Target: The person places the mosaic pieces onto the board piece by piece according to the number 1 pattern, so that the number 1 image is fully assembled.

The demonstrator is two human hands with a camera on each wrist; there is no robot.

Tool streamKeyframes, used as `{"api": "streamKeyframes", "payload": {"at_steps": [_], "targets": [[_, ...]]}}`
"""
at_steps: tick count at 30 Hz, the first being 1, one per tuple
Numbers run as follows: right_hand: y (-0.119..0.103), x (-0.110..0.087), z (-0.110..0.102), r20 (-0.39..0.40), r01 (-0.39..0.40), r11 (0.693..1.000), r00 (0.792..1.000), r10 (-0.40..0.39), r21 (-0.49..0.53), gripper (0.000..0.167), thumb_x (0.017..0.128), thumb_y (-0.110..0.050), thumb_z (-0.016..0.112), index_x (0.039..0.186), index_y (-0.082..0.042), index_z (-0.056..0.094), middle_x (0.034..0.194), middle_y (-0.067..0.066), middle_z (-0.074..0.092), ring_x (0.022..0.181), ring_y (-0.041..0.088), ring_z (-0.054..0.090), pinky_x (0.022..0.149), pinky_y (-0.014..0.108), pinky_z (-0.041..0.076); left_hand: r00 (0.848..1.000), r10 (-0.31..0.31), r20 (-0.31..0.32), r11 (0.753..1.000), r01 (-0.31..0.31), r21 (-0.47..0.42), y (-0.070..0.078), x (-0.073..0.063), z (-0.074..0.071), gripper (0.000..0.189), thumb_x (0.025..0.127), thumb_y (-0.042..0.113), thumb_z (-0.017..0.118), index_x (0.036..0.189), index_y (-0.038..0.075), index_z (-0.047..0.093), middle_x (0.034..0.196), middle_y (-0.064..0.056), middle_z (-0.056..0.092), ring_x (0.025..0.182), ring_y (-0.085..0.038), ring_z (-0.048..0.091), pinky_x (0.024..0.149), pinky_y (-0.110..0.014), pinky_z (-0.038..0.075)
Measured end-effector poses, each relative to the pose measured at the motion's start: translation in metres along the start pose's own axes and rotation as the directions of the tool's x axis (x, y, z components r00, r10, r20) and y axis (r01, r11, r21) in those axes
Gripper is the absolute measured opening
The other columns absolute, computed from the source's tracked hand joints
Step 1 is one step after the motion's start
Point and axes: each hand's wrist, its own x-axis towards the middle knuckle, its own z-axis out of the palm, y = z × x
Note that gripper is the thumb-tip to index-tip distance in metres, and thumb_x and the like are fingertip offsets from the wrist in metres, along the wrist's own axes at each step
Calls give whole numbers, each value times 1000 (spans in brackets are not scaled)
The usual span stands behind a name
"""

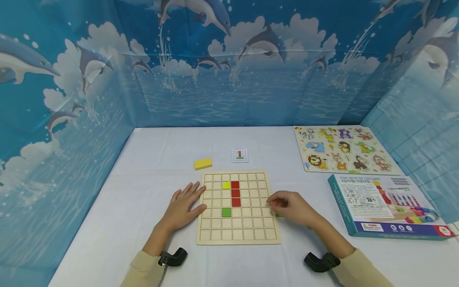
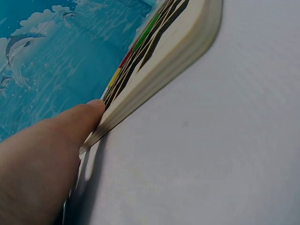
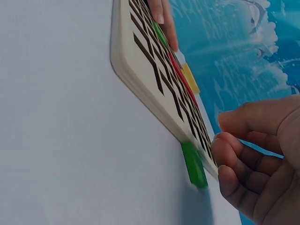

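Note:
A wooden grid board (image 1: 215,235) lies flat on the white table. Set in its cells are three red squares (image 1: 235,193) in a column, a yellow square (image 1: 226,185) and a green square (image 1: 226,212). My left hand (image 1: 183,209) rests with spread fingers at the board's left edge; its thumb touches the rim in the left wrist view. Over the right edge hovers my right hand (image 1: 292,207), fingers loosely bent, with nothing visible between thumb and fingertips. Beside that edge lies a green block (image 3: 193,164), mostly hidden by the hand in the head view.
Behind the board are a yellow block (image 1: 203,164) and a small printed grid card (image 1: 240,156). An animal puzzle board (image 1: 333,153) and a boxed bead toy (image 1: 387,207) occupy the right side. Dolphin-print curtains (image 1: 229,95) enclose the table.

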Motion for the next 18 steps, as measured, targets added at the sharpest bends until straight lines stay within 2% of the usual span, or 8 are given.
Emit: {"api": "streamKeyframes", "payload": {"at_steps": [7, 18], "targets": [[11, -12, -15, -69, -38, 999, 997, 36, -23, 15, 89, -7, 69, 104, -4, 71, 83, -2, 62, 73, 13, 55, 64, 25, 48, 1000, -5, 4, 1000, 5, -7, 2, -1, -2, 65, 96, 49, 54, 151, 19, 39, 158, -5, 28, 147, -27, 19, 113, -57, 12], [32, -27, -35, -101, -91, 996, 991, 91, 11, 18, 90, -9, 70, 106, -2, 70, 82, 2, 63, 70, 14, 57, 60, 25, 48, 999, -29, 21, 999, 30, -12, 4, -1, -3, 65, 96, 50, 53, 152, 20, 38, 159, -5, 27, 147, -26, 18, 113, -56, 11]]}}
